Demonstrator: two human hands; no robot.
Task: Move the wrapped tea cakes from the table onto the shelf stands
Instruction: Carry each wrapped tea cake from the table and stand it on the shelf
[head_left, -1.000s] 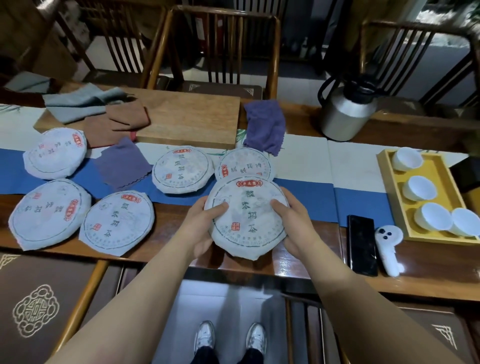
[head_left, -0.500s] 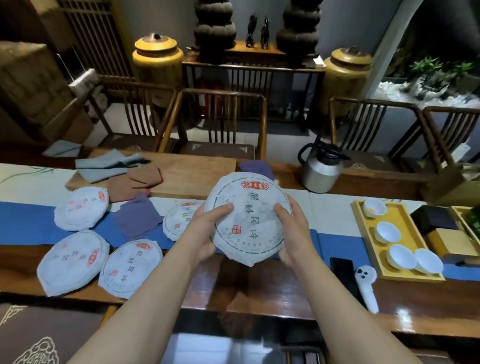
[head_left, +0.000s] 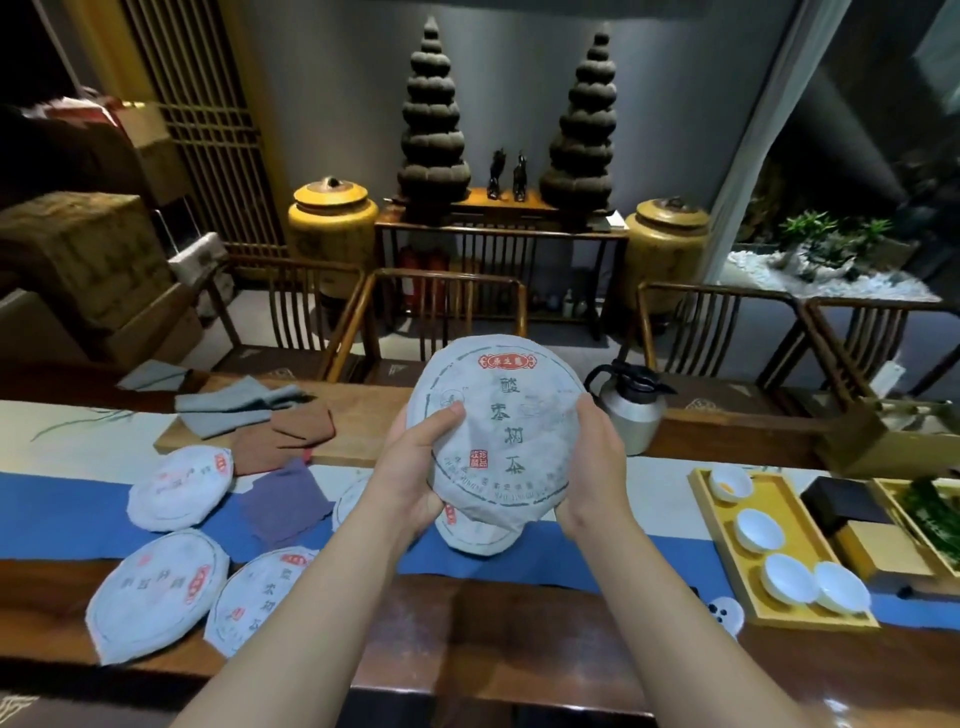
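Dim tea room, long wooden table: raised tea cake clamped between left hand and right hand, thumbs curled over its face, likely steadying the loose wrapper for carrying; other cakes lie below the fingers.

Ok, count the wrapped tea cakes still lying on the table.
5: far left, front left, beside it, two partly hidden behind the hands. More may be hidden.

Held tea cake wrapper shows big characters 酸枣树茶 down its middle, under a red cartouche too small to read.
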